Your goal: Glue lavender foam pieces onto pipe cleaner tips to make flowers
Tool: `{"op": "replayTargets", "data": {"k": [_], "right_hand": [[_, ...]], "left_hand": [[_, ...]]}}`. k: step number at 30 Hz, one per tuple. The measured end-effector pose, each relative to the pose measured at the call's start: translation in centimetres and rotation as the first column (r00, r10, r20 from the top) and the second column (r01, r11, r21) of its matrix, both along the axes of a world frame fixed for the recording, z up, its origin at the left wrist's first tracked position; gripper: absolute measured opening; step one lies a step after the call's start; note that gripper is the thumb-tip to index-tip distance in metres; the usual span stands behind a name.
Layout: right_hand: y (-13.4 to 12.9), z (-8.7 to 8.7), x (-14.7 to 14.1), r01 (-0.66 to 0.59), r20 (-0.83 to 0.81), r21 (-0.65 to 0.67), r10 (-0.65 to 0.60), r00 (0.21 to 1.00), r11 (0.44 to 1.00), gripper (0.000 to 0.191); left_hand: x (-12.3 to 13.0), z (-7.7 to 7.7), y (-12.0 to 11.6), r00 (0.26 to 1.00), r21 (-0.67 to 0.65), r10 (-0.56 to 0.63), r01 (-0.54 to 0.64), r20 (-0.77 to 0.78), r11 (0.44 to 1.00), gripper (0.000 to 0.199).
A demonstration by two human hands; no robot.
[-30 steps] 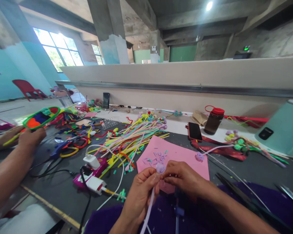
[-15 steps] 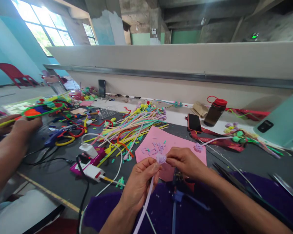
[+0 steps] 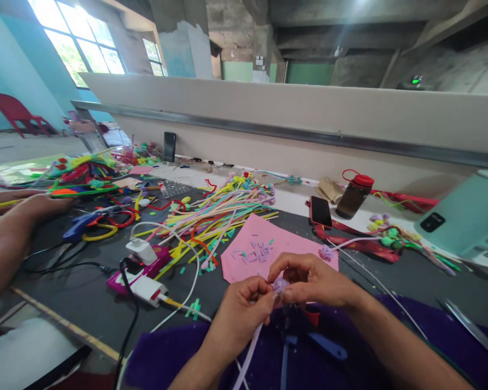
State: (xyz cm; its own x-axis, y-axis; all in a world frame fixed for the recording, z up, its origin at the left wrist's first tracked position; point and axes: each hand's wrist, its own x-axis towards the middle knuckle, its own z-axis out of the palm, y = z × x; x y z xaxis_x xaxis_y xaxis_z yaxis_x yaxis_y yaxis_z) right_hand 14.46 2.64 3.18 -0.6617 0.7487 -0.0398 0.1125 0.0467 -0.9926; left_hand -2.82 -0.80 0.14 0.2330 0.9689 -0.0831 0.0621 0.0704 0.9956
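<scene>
A small lilac flower [image 3: 281, 284] on a lilac stem [image 3: 249, 355] is held between my two hands, low in the middle of the view. My left hand [image 3: 244, 309] pinches it at its base, where the stem runs down toward my lap. My right hand [image 3: 309, 279] has thumb and fingers on the flower from the right side, partly covering it. Behind my hands lies a pink sheet [image 3: 287, 238] with small lilac clippings [image 3: 258, 252]. A second lilac flower [image 3: 326, 252] rests on the sheet's right corner.
A pile of coloured stems [image 3: 219, 211] lies behind on the left, near a magenta power strip [image 3: 158, 262] with cables. Another person's hand [image 3: 40, 208] is at far left. A phone [image 3: 320, 211], a brown bottle [image 3: 354, 195] and scissors [image 3: 472, 327] are on the right.
My hands and the flower have shifted slightly down and right in view, and my right fingers now curl over the flower. The other person's hands at far left have lowered.
</scene>
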Motion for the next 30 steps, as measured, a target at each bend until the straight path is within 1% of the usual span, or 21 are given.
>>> {"op": "replayTargets", "data": {"k": [3,6,14,21,30], "right_hand": [[-0.17,-0.14,-0.34,0.015,-0.022,-0.033,-0.016,1.000,0.999,0.018],[-0.21,-0.47,-0.58,0.042,-0.040,-0.049,-0.044,0.998,0.998,0.014],[-0.08,-0.94,-0.92,0.093,-0.112,-0.062,-0.099,0.989,0.994,0.008],[-0.12,-0.83,-0.97,0.096,-0.148,-0.044,-0.102,0.984,0.994,0.006],[-0.30,-0.83,-1.04,0.113,-0.166,-0.025,-0.115,0.979,0.993,0.004]], "left_hand": [[-0.06,-0.23,0.00,0.998,0.034,0.002,0.000,-0.060,0.999,0.021],[-0.12,-0.30,0.01,0.996,0.050,-0.008,0.012,-0.085,0.999,0.017],[-0.26,-0.26,-0.08,0.995,0.090,0.003,0.006,-0.096,0.996,0.014],[-0.21,-0.31,0.07,0.996,0.112,0.005,0.005,-0.087,0.994,0.015],[-0.23,-0.53,0.07,0.995,0.104,0.014,-0.004,-0.095,0.995,0.019]]}}
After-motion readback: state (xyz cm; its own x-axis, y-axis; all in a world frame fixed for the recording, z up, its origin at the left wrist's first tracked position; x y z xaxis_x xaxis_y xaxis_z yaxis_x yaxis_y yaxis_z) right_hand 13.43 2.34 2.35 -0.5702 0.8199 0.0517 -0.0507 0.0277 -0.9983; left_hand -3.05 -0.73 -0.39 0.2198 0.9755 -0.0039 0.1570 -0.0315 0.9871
